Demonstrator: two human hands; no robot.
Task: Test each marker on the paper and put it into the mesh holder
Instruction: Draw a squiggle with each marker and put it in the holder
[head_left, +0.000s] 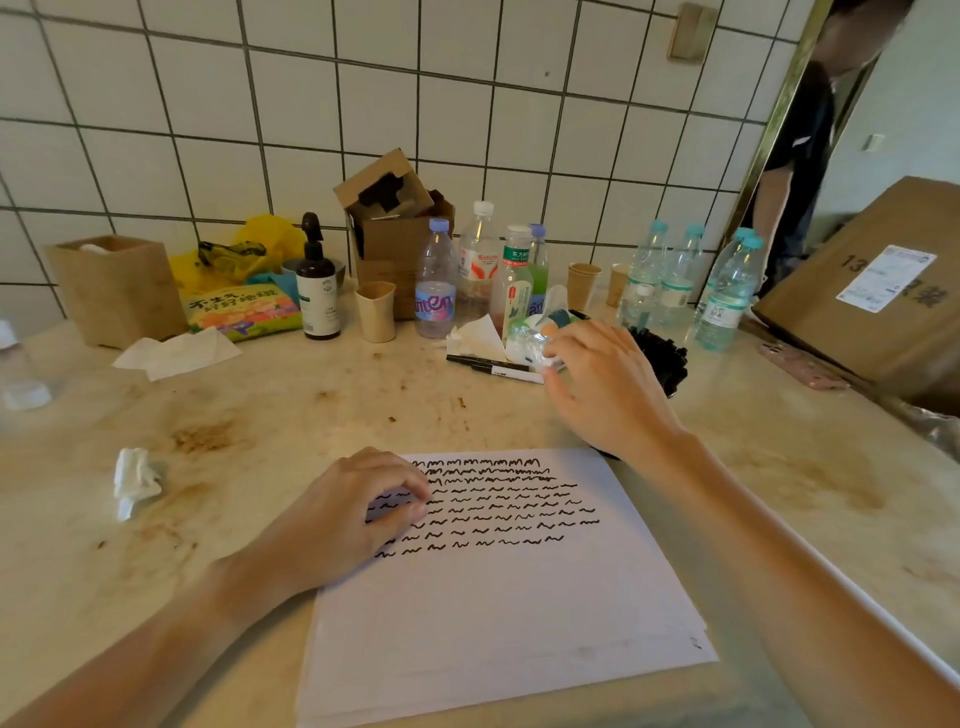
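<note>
Stained counter (311, 405), left hand (343, 514) on paper (509, 587)

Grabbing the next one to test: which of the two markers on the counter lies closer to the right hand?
The nearer marker, its tip almost at the right hand; the other marker lies behind it.
</note>
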